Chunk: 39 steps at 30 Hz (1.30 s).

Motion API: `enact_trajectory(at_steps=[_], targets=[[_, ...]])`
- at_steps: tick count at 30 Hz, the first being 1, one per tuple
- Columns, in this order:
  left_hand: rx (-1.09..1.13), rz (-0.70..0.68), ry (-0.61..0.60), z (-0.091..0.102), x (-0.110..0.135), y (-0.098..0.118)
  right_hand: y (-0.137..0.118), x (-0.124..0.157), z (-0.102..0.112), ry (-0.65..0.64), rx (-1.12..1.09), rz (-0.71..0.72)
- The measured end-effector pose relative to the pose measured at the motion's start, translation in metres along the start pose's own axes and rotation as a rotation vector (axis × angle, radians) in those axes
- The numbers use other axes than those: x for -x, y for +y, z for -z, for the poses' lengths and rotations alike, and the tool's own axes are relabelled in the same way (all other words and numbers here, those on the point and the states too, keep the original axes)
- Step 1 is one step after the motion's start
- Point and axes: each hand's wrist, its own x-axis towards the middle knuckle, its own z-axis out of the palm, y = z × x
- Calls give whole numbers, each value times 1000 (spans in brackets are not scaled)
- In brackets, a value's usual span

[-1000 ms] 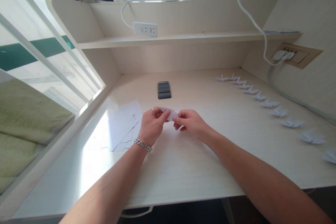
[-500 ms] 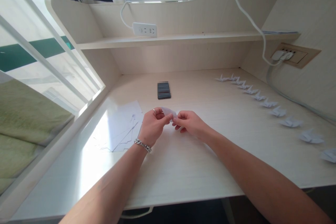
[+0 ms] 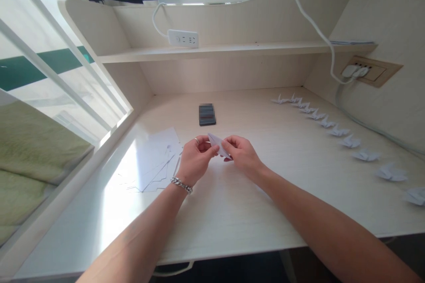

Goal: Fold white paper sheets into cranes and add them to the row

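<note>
Both my hands meet over the middle of the pale wooden desk point(image 3: 232, 212), pinching one small folded piece of white paper point(image 3: 217, 143) between them. My left hand point(image 3: 195, 160), with a ring and a silver bracelet on the wrist, grips the paper's left side with closed fingers. My right hand point(image 3: 242, 154) holds its right side, fingers curled around it. The paper is held just above the desk top, one pointed end tilted up to the left.
A loose stack of white paper sheets point(image 3: 151, 161) lies left of my hands. A dark phone point(image 3: 207, 114) lies behind them. Several folded paper cranes point(image 3: 348, 140) line the right side. A power strip point(image 3: 183, 38) sits on the shelf, a cable point(image 3: 361, 121) runs along the right wall.
The folded paper has been turned between my fingers, its point now tilted up to the left. My hands have drawn slightly closer together; nothing else on the desk moved.
</note>
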Motion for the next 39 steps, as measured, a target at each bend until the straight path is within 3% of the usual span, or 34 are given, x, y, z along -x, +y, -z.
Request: enact_trajectory(at_steps=[4, 10, 16, 20, 24, 29, 35, 39], targets=[[2, -18, 43, 2, -1, 0, -4, 3, -1, -95, -13, -39], [-67, -21, 18, 5, -3, -3, -4, 3, 0, -103, 35, -23], [71, -6, 194, 15, -11, -4, -8, 5, 3, -157, 21, -75], [162, -18, 278, 23, -15, -4, -10, 3, 6, -104, -14, -121], [60, -32, 254, 19, -13, -5, -9, 2, 6, -112, -103, -143], [-46, -64, 191, 13, -9, -7, -5, 3, 6, -222, 4, -119], [-57, -72, 188, 12, -8, -6, -4, 2, 7, -232, 110, -99], [-112, -93, 126, 6, -3, -5, -4, 2, 5, -178, 19, -35]])
